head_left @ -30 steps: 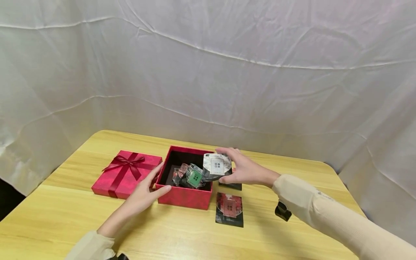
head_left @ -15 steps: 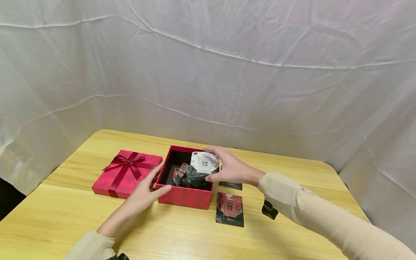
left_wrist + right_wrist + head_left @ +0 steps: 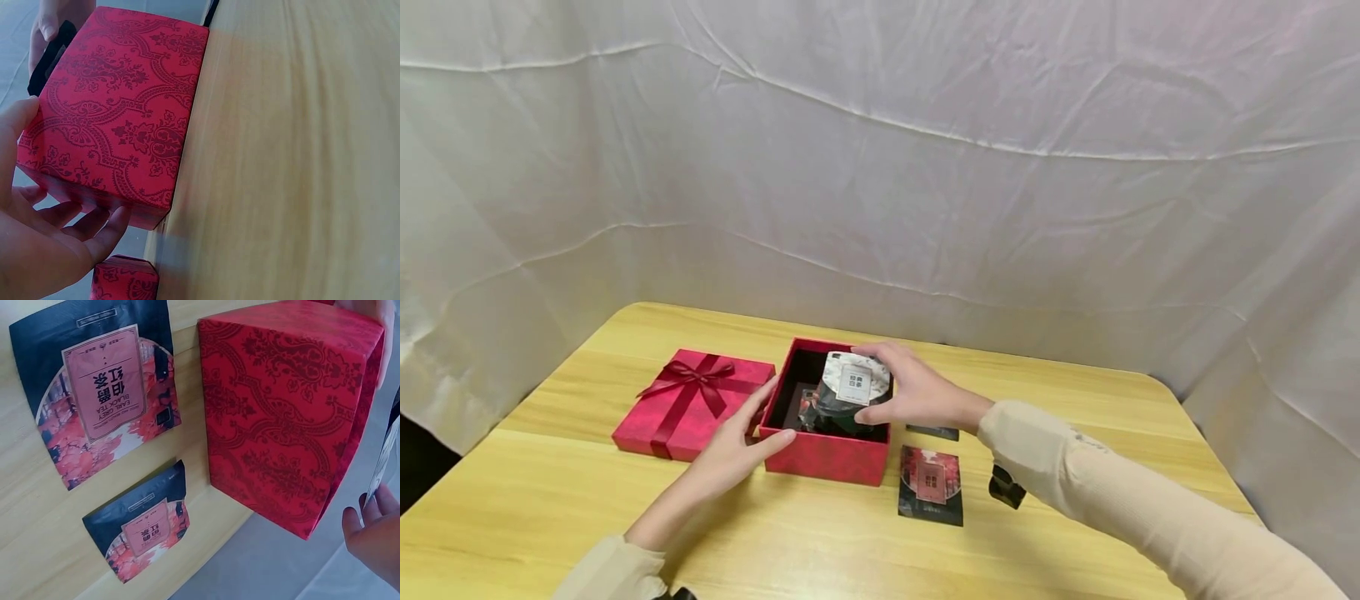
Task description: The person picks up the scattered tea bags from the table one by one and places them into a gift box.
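We found the right hand (image 3: 917, 393) grasping a grey-and-white pouch (image 3: 854, 383) between thumb and curled fingers, holding it just above the open mouth of the red gift box (image 3: 827, 454). The left hand (image 3: 730, 450) lay released, fingers straight, thumb on the near wall of the box and fingers along its left side; the left wrist view confirmed flat contact against the patterned wall.

Taking items by size: the wooden table (image 3: 1075, 400) carried the box at centre, with the ribboned red lid (image 3: 694, 402) just beside it on the left. Inside the box we noted several other pouches beneath the held one, not clearly distinguishable. Two red-printed pouches (image 3: 103, 397) lay flat on the table to the right of the box, one larger and nearer, one smaller and partly hidden behind the right forearm.

In our judgement, this step goes best with the pouch kept level and lowered flat onto the others, so nothing stands proud of the rim, while the left hand braces the box.

The right forearm reached in from the right, wrist slightly raised; the left forearm angled in from below.
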Demonstrator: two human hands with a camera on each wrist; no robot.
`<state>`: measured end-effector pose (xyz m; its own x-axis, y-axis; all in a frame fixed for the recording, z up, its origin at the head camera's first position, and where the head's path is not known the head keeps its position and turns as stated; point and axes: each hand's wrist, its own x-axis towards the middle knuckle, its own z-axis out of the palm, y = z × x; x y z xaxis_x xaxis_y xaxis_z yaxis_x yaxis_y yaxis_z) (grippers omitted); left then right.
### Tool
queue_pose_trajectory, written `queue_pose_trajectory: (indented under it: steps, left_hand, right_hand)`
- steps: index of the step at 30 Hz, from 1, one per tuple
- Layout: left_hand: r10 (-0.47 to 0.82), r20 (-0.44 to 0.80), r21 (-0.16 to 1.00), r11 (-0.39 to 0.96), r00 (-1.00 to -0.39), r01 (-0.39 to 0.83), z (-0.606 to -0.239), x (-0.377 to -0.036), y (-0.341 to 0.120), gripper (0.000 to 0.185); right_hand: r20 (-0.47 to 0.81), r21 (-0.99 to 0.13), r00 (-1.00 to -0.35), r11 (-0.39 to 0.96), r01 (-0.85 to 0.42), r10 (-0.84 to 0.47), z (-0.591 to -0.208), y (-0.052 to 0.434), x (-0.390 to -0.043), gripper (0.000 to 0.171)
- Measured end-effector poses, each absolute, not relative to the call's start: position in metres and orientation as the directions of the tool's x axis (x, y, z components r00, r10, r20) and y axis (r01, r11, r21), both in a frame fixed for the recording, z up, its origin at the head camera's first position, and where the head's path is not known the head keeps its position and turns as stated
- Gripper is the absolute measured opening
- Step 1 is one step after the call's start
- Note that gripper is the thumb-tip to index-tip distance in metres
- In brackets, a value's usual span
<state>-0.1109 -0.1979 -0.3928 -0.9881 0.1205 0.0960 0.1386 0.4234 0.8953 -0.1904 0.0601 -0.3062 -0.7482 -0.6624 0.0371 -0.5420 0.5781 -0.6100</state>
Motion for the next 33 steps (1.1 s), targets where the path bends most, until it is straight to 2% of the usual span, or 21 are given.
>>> queue_pose_trajectory:
  steps: [9,33]
  left_hand:
    - [0.127,0.103,0.913,0.381,-0.987,0.144,-0.394,-0.111,-0.198,0.080]
    - [0.128,0.114,0.903,0.401,-0.985,0.157,-0.397,-0.113,-0.198,0.079]
  right_hand:
    - [0.036,-0.614,-0.745,0.573,-0.542,-0.666,-0.307,0.053,-0.191,0.078]
    - [0.007,-0.562,-0.724,0.596,-0.574,-0.690,-0.312,0.046,-0.196,0.073]
